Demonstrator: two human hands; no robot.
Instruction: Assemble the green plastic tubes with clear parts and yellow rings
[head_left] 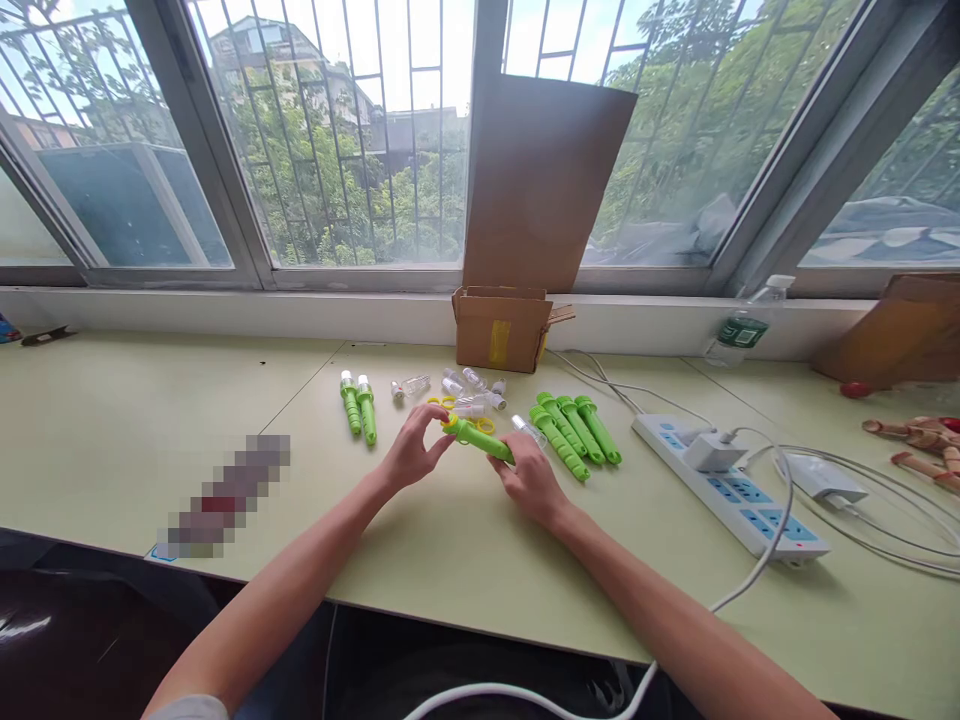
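My right hand (pixel 531 478) is closed around the lower end of a green plastic handle (pixel 480 438), which lies slantwise just above the table. At its other end, my left hand (pixel 412 448) pinches a yellow ring (pixel 451 423) against the handle's wider mouth. Behind my hands are several clear plastic tubes (pixel 415 384) with silvery ends and loose yellow rings (pixel 485 425). One clear tube (pixel 527 430) rests just beyond my right hand. Several bare green handles (pixel 581 430) lie side by side to the right. Two green handles with white-topped clear pieces (pixel 358 408) lie at the left.
A cardboard box (pixel 491 335) with a raised flap stands by the window. To the right are a white power strip (pixel 727 490) with plugs and cables, a plastic bottle (pixel 742 325) and wooden pieces (pixel 919 440). A blurred-out patch (pixel 225 500) covers something near the left front edge.
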